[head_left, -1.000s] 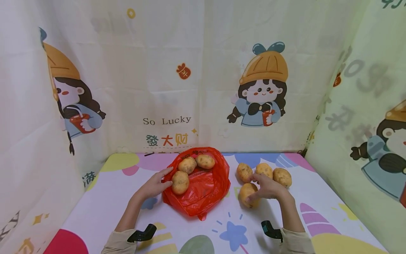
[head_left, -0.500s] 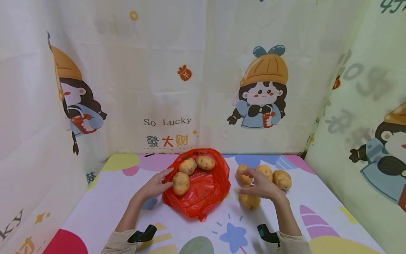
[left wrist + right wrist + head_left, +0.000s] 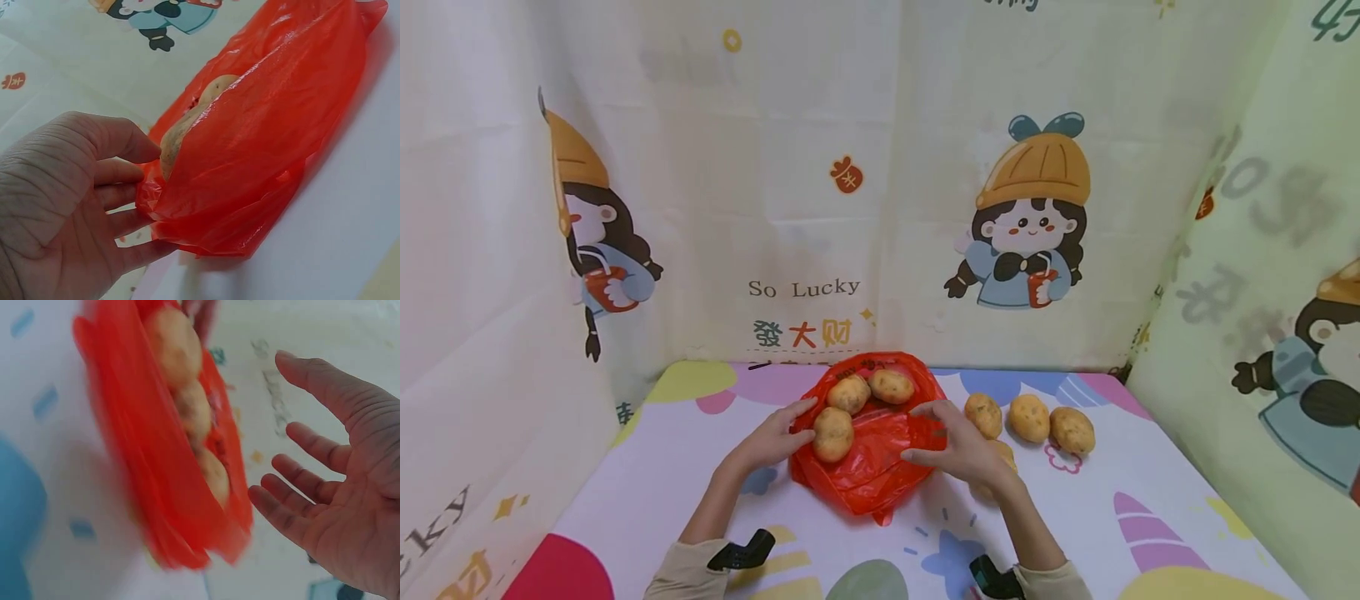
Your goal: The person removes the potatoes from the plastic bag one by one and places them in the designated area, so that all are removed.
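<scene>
Holding left hand [image 3: 772, 439]: fingers clamped on the red bag [image 3: 880, 467], left edge.
Right hand [image 3: 961, 446]: fingers apart, nothing held.
Red bag: near back edge of bench [image 3: 1067, 517]; light grip should make its mouth wide.
Inside potatoes [image 3: 832, 435]: three.
Loose potatoes [image 3: 1028, 418]: toward back right corner.

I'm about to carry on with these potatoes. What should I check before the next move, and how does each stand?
1. Red plastic bag open at the top: ok, its inside shows in the head view.
2. Three bagged potatoes inside the rim: ok.
3. Left grip at the bag's left edge: ok, touching it.
4. Left grip firmly pinching the plastic: cannot tell.
5. Right grip free: ok, fingers spread, holding nothing.
6. Nearest loose potato fully visible to the head camera: not ok, the right grip and its forearm partly cover it.
</scene>
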Tool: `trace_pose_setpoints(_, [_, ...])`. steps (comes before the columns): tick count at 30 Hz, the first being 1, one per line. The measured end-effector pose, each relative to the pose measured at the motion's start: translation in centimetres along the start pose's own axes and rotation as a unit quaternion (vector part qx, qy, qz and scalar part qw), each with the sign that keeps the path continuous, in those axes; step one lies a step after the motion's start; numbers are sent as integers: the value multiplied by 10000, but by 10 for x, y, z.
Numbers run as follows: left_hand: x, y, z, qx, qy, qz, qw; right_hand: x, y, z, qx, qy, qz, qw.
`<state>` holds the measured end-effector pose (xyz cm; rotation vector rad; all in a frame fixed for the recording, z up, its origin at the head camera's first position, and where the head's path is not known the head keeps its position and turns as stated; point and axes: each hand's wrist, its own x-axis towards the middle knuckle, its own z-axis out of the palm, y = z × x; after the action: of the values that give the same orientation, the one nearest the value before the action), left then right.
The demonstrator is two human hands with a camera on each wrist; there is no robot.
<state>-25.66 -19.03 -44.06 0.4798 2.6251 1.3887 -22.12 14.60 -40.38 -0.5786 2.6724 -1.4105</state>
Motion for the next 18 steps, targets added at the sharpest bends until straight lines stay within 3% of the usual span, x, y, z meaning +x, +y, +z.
trace_pose_setpoints(8, [2, -2, 2, 52, 1, -119, 9999, 16, -6, 36, 344, -405, -512, 9973])
trace_pose_setpoints(18, [1, -3, 2, 67, 20, -27, 10000, 31, -10, 65, 490, -532, -427, 9965])
